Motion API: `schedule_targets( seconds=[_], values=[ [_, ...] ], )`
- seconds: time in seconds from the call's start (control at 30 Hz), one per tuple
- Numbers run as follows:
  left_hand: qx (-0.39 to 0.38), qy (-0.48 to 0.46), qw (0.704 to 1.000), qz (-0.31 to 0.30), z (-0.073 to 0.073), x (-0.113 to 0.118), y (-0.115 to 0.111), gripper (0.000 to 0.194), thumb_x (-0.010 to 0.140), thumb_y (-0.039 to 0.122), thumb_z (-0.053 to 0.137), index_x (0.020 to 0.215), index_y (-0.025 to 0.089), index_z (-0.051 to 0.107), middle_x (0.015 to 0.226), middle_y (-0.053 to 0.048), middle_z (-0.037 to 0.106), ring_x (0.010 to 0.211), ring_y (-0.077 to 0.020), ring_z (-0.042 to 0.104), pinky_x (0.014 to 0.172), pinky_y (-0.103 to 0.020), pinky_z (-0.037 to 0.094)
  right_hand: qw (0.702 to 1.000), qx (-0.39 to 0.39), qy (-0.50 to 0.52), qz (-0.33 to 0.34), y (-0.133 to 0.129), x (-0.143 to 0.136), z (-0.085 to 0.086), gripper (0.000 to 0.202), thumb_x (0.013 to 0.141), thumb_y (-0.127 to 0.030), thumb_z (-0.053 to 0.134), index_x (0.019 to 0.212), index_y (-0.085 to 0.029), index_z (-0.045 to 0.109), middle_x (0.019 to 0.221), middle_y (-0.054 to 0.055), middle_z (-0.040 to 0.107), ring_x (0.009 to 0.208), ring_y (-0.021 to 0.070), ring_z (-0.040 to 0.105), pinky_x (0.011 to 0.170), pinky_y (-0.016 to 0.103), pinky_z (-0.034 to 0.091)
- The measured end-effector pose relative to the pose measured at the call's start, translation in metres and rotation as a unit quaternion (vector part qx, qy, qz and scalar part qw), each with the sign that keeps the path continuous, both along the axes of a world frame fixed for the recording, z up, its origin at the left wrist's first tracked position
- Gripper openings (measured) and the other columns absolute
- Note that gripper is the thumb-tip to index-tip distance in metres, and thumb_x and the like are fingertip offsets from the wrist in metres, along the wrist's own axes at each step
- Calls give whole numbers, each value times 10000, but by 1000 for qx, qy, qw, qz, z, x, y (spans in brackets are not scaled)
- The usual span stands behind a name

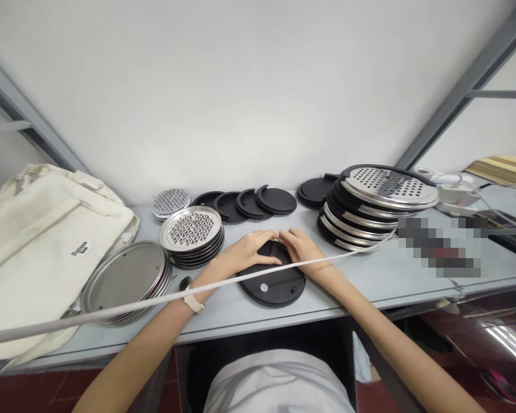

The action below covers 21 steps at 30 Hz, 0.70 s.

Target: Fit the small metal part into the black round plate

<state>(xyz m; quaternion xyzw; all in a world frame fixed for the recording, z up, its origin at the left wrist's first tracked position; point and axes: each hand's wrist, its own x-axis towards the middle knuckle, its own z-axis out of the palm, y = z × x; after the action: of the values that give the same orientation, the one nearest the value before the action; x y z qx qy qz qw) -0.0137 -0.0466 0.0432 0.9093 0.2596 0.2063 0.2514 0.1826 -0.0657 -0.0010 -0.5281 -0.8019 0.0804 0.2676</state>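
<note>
A black round plastic base (270,287), with a small round sticker and a raised bar across it, lies on the table in front of me. My left hand (255,250) grips its far edge, with the thumb stretched over the top. Close beside it, my right hand (297,246) has curled fingers on the same far edge. The fingertips of both hands nearly meet there; exactly what they press on is hidden. A white cord (223,282) crosses the view in front of both forearms.
Left stand a stack of round metal grater plates (193,229), plain metal discs (124,275) and a cream cloth bag (34,235). Black round bases (277,201) lie along the wall. A tall stack of graters with black rims (387,186) stands right of my hands.
</note>
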Motion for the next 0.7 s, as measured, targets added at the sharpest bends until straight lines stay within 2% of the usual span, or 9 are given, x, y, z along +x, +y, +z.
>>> schedule_targets(
  seconds=[0.37, 0.7],
  values=[
    [-12, -11, 1000, -11, 3, -1, -1, 444, 825, 401, 645, 1193, 178, 534, 1133, -99, 622, 1062, -239, 590, 950, -378, 451, 1000, 2, -10, 3, 0, 0, 2, 180, 906, -161, 401, 760, -211, 495, 723, 29, 493, 699, 180, 484, 653, 273, 399],
    [-25, -10, 1000, 1, 3, 1, 0, 402, 806, 408, 664, 1121, 178, 566, 1069, -92, 636, 1020, -244, 599, 924, -373, 459, 1000, 13, -13, 6, 1, -1, 1, 182, 896, -143, 401, 757, -212, 498, 749, 46, 522, 720, 191, 490, 670, 286, 408]
  ],
)
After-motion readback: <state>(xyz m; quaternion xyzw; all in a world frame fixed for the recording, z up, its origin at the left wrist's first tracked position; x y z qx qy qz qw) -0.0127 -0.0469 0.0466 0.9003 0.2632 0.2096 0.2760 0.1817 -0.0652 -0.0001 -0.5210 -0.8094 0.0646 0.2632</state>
